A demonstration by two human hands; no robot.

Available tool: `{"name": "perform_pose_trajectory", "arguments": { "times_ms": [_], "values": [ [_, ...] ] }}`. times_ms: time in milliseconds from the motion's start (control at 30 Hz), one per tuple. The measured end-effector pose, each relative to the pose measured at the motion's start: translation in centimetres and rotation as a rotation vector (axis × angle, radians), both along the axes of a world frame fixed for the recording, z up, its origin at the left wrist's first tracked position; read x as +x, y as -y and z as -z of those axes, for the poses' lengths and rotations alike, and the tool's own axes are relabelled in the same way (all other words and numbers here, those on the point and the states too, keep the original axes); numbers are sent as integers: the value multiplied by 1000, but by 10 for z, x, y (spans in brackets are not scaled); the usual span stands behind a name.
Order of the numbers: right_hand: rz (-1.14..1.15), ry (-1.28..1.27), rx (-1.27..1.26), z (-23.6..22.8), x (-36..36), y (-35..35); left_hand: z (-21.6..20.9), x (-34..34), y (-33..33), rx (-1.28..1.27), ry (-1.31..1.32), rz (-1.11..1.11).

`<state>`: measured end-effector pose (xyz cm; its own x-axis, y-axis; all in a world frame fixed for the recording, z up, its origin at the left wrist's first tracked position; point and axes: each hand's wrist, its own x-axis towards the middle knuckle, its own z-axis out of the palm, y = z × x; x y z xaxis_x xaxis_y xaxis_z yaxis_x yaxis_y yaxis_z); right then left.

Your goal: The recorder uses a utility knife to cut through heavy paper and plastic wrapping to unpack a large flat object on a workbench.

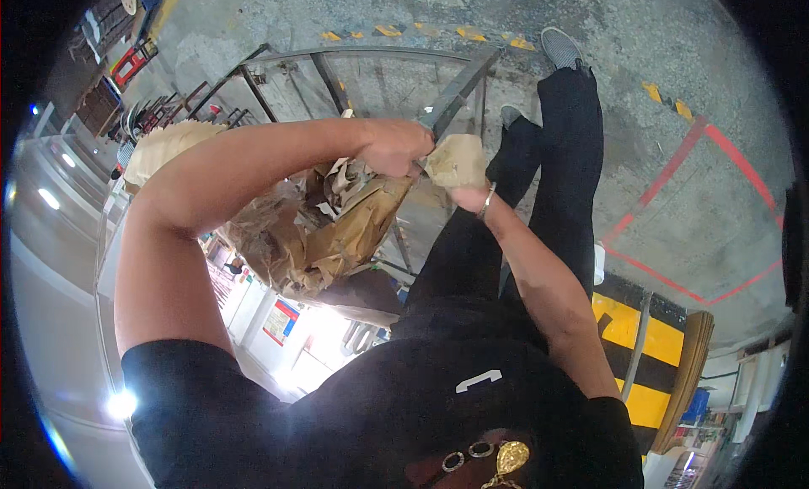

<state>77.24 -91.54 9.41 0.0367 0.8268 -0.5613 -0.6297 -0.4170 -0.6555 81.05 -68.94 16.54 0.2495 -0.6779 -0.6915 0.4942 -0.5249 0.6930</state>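
Observation:
My left hand [396, 147] is curled into a fist above a bundle of crumpled brown paper [337, 240], close to the metal frame. A thin dark bit shows at its fingers, but I cannot make out what it grips. A smaller folded piece of brown paper [456, 159] is in my right hand [466, 198], which wears a bracelet at the wrist. That piece hides most of the right fingers. My two hands are near each other, with the small paper between them.
A grey metal frame [459, 93] stands in front, around the paper bundle. My legs in black trousers [566, 152] are beside it. Yellow-black panels [640, 346] and brown boards [687, 379] stand at right. Red tape [657, 185] marks the concrete floor.

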Motion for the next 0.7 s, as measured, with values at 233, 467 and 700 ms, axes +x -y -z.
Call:
{"name": "perform_pose_trajectory", "arguments": {
  "times_ms": [233,467,700],
  "values": [
    [-164,455,36,-41,34,-6,0,-8,-1,35,1,-43],
    [-237,-25,-129,-47,26,4,-10,-5,-1,35,37,-97],
    [-29,465,130,-39,30,4,-16,-1,0,77,71,-61]
  ]
}}
